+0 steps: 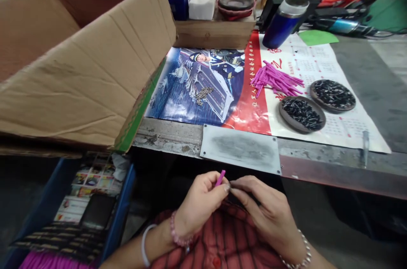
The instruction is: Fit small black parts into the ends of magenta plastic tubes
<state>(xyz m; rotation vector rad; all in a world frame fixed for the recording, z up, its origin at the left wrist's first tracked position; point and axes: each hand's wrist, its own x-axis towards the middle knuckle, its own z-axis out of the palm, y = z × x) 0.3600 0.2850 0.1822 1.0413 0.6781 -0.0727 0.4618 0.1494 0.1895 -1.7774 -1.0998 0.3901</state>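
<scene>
Between the thumb and curled fingers of my left hand (202,197) is a thin pink stick (220,178), its upper end poking out. My right hand (265,205) meets it at the fingertips, thumb and forefinger pinched together; whatever sits in that pinch is hidden. Both hands are over my lap, just in front of the table edge. Beyond them, a pile of similar pink sticks (278,79) lies on a printed poster. Two shallow bowls, a nearer bowl (321,128) and a farther bowl (348,107), hold small dark pieces. A cluster of tiny metallic beads (204,95) rests on the poster.
A large open cardboard box (95,69) stands at the left. Below it is a blue bin (125,201) with packets and pink material. A grey-white plate (240,148) is fixed at the table edge. A blue tumbler (280,27) and a wooden box (213,33) stand behind.
</scene>
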